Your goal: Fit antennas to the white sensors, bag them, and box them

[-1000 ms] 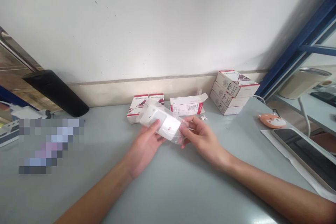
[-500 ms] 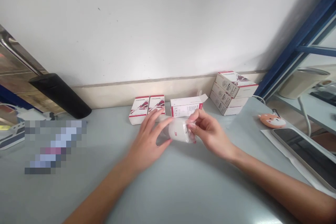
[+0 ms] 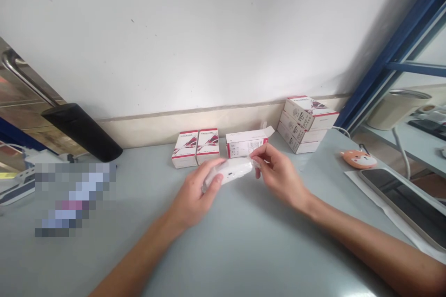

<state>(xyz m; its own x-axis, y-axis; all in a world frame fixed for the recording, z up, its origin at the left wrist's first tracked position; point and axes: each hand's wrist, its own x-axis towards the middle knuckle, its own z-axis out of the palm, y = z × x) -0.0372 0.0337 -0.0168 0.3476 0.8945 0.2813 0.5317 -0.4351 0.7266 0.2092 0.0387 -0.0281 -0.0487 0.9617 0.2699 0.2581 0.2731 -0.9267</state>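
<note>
Nothing legible at this resolution. 2 upright cartons (image 3: 184,149), left of centre: a fine printed line along the top of each face, too small to read. Open carton (image 3: 245,144): fine print in short lines beside a red edge band, unreadable. Stack of 3 cartons (image 3: 306,125): small printed blocks, unreadable. Plastic-wrapped white item (image 3: 228,171): small dark mark, unreadable.

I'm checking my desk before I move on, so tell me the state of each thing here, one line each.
left hand: gripping the wrapped item's near end
right hand: pinching the plastic's far end
white item in clear plastic: wrapped, held off the desk
carton: end flap open
two boxes: closed, side by side
box stack: three closed boxes piled
tablet or phone: screen dark
</note>
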